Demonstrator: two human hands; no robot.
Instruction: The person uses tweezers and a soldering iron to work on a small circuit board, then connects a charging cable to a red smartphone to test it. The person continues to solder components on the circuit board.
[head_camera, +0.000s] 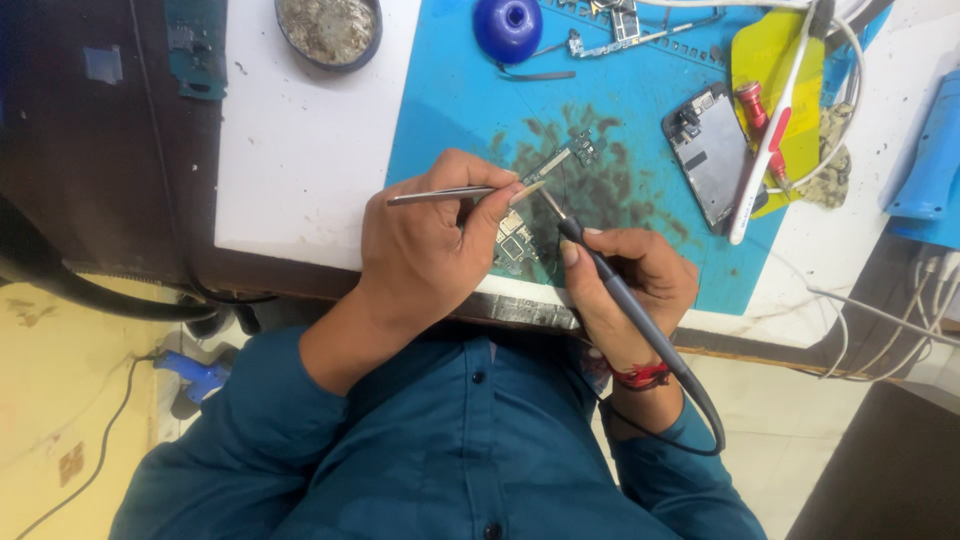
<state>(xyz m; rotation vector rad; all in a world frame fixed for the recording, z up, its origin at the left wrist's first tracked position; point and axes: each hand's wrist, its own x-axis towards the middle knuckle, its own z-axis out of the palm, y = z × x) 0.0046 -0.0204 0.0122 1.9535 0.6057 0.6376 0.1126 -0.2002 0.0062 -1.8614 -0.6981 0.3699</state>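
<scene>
The blue mat (450, 110) covers the middle of the white table (300, 150), and the small circuit board (515, 240) sits at its near edge, tucked between both hands and running diagonally up toward the far right. Left hand (425, 245) pinches metal tweezers (440, 194), right hand (635, 285) grips a soldering iron (620, 295), and the 2 tips nearly meet just above the board. No readable labels, just a round blue cap (507, 27) at the far edge.

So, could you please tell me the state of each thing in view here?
left hand: closed on tweezers
right hand: gripping soldering iron, tip down at circuit board
blue mat: stained dark
round tin: open
phone: opened up, lying flat
</scene>
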